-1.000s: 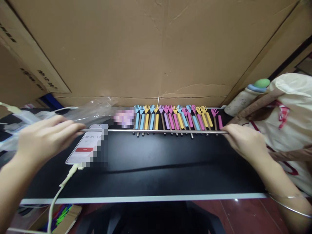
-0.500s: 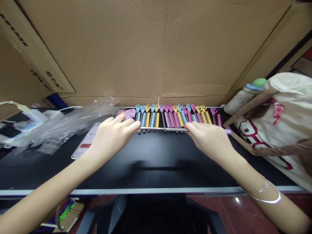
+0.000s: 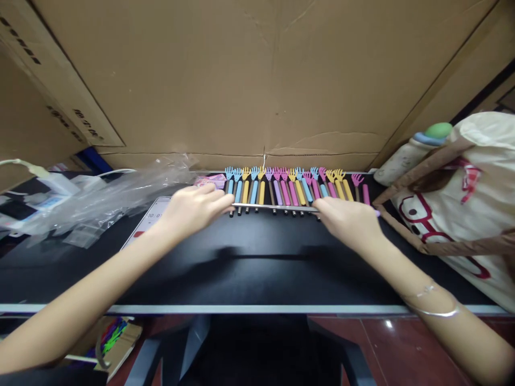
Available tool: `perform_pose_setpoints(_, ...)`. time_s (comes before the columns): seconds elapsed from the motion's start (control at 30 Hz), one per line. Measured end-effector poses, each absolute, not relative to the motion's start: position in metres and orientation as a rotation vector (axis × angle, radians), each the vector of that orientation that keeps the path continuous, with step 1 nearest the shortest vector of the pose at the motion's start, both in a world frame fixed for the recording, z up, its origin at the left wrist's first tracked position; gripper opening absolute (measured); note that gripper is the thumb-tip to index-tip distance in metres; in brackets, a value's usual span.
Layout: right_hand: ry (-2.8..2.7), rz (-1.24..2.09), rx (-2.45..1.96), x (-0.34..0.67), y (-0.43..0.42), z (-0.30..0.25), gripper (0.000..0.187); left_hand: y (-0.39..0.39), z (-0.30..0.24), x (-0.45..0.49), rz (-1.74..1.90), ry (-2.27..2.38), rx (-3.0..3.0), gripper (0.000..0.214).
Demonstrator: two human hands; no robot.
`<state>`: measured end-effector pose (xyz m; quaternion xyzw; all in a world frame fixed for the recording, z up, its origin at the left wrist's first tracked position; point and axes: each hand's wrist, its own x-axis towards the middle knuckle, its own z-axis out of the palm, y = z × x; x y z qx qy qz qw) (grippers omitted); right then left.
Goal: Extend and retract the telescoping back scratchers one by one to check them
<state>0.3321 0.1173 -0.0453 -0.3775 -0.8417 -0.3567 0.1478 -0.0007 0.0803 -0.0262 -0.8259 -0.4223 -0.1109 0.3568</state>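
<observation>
Between my two hands a telescopic back scratcher is stretched out level, its thin metal rod (image 3: 276,207) showing bare in the middle. My left hand (image 3: 199,210) is closed around its left end, which the fingers hide. My right hand (image 3: 348,219) is closed around the other end, where a bit of purple handle (image 3: 377,213) pokes out. Just behind the rod lies a row of several collapsed back scratchers with hand-shaped heads, among them a blue one (image 3: 238,190), a yellow one (image 3: 262,192) and a pink one (image 3: 366,194).
A phone (image 3: 155,214) and crumpled clear plastic bags (image 3: 132,195) lie on the black table (image 3: 257,279) at left. On the right stand a cloth bag (image 3: 450,198) and a bottle (image 3: 406,161). Cardboard (image 3: 241,80) rises behind the row.
The bare rod between my hands looks slightly longer, with my right hand a little further right. Both hands keep their grip. The camera view has shifted slightly.
</observation>
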Motion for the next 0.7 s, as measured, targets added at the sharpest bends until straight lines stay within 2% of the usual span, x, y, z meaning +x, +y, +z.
perform_pose_setpoints(0.3,-2.321,-1.203,-1.508,0.476,0.143,-0.049,0.038,0.080,-0.024,-0.145,0.005,-1.174,-1.781,0.037)
perform_pose_setpoints(0.7,-2.341,-1.088,-1.495,0.494,0.137,-0.056,0.047,0.052,-0.028,-0.186,-0.206,-1.466,-1.805,0.032)
